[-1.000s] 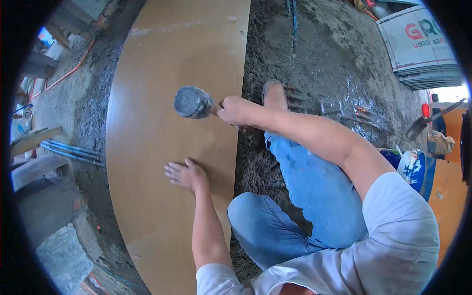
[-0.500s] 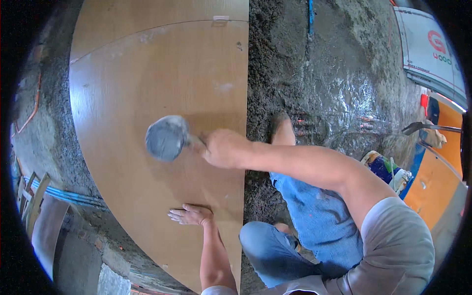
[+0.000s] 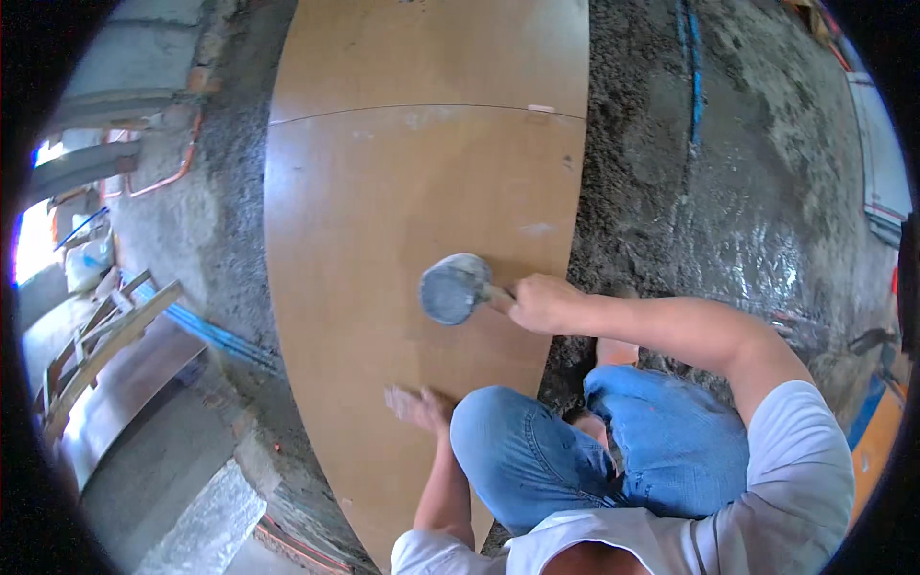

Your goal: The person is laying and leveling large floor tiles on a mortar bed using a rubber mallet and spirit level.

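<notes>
My right hand [image 3: 548, 305] is closed around the short handle of a mallet [image 3: 450, 291]. Its round grey head, smeared with cement, is over a wide wood-grain panel [image 3: 335, 383]; I cannot tell whether it touches the surface. On the near part of that panel rests my left hand [image 3: 422, 410], fingers spread and slightly blurred, holding nothing. A thin dark joint line crosses the panel farther off, with a small pale piece [image 3: 540, 108] near its right end. My bent knee [image 3: 498, 446] is just right of the left hand.
Wet, rough cement [image 3: 738, 220] lies right of the panel, with a blue pipe [image 3: 696, 86] on it. At left are blue pipes [image 3: 216, 335], a wooden plank frame [image 3: 110, 355] and an orange conduit [image 3: 177, 172]. An orange board [image 3: 870, 460] shows at the right rim.
The whole view has swung, so the panel appears farther right and more of the left side shows. The mallet is nearer the panel's right edge. My left hand still rests on the panel.
</notes>
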Available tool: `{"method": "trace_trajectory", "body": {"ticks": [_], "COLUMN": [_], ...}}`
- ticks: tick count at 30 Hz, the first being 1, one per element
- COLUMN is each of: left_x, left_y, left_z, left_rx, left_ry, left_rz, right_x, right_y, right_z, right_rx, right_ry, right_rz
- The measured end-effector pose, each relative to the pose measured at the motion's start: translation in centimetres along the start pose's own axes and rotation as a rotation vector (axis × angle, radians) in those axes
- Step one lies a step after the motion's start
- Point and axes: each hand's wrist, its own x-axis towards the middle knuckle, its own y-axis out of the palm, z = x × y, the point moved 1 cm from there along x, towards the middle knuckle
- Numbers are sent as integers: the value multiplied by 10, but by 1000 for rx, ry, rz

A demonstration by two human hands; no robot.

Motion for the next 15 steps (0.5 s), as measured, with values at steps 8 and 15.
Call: {"method": "trace_trajectory", "body": {"ticks": [8,15], "left_x": [208,308], "left_y": [-29,-11], "left_z": [-261,-369], "left_rx": [39,99], "left_ry": [784,995], "left_rz": [94,3], "right_x": [-27,-21], "right_y": [-7,-10], "right_z": [-43,-44], "right_rx": [121,259], "right_ry": [17,-139], "right_rz": [137,129]}}
